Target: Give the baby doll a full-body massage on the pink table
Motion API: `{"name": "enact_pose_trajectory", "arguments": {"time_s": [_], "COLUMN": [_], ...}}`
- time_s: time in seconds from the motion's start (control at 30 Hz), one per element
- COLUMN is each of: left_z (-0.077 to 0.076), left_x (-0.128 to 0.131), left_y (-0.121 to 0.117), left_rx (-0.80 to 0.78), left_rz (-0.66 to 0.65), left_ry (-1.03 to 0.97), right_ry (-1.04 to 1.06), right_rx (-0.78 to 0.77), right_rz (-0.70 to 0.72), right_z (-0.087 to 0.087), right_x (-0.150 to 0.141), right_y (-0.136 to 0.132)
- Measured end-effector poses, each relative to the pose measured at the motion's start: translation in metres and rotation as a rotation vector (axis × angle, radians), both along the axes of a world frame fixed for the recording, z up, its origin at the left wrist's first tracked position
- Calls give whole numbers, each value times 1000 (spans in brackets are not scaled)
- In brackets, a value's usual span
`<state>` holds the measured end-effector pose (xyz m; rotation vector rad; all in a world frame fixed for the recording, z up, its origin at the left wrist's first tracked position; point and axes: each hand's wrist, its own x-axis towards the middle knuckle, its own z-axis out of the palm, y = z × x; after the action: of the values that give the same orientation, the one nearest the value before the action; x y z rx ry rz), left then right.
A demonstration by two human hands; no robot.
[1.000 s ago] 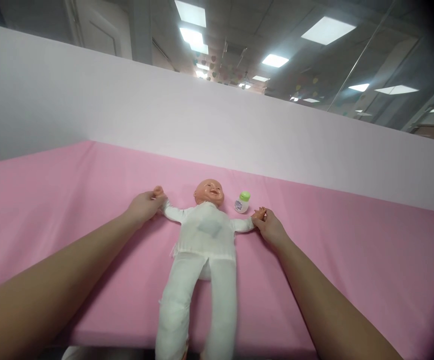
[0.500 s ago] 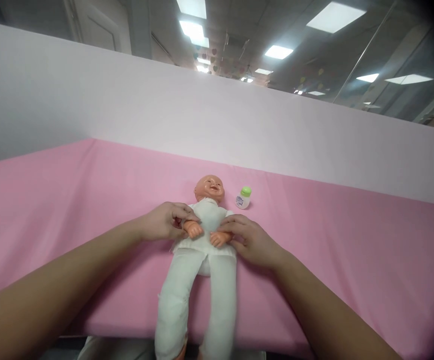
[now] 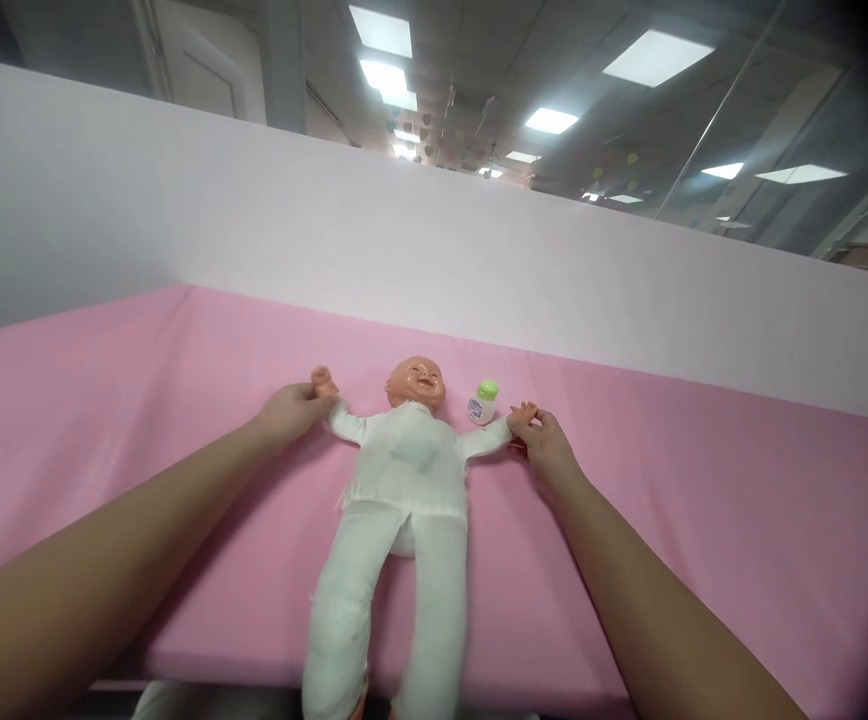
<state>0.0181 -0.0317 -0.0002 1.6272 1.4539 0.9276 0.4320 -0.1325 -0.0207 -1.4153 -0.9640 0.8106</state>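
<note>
A baby doll (image 3: 411, 465) with a hard plastic head and a white cloth body lies on its back, its legs pointing toward me. Its arms are stretched out to both sides. My left hand (image 3: 293, 412) is closed around the doll's arm near the plastic hand on the left. On the other side, my right hand (image 3: 546, 448) pinches the doll's other arm at the wrist. Close to that arm, beyond it, stands a small clear bottle (image 3: 483, 403) with a green cap and a printed label.
Pink sheeting (image 3: 239, 340) covers the padded surface under the doll, with its front edge close to me. A white panel (image 3: 434, 250) rises behind it. Above the panel, glass shows ceiling lights. The doll's feet reach past the front edge.
Both hands have moved apart and outward, drawing the doll's arms from over its chest out to the sides. The bottle stays beside the doll's head.
</note>
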Motion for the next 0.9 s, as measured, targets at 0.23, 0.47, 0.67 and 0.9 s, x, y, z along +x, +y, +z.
{"name": "enact_pose_trajectory", "arguments": {"time_s": [0.23,0.47,0.67,0.9], "left_z": [-4,9,16,12], "left_x": [-4,16,38,38], "left_y": [6,-30,-63,-62], "left_rx": [-131,208,297,314], "left_rz": [-23,-239,-663,-640], "left_ry": [-95,-134,79,98], "right_ry": [-159,-353,-743,-719], "right_rx": [-197,265,393,279], "right_rz": [28,105,561,544], "right_z": [-5,26,32,27], "right_x": [7,-43,-85,-73], "right_y": [-2,-29,-57,-50]}}
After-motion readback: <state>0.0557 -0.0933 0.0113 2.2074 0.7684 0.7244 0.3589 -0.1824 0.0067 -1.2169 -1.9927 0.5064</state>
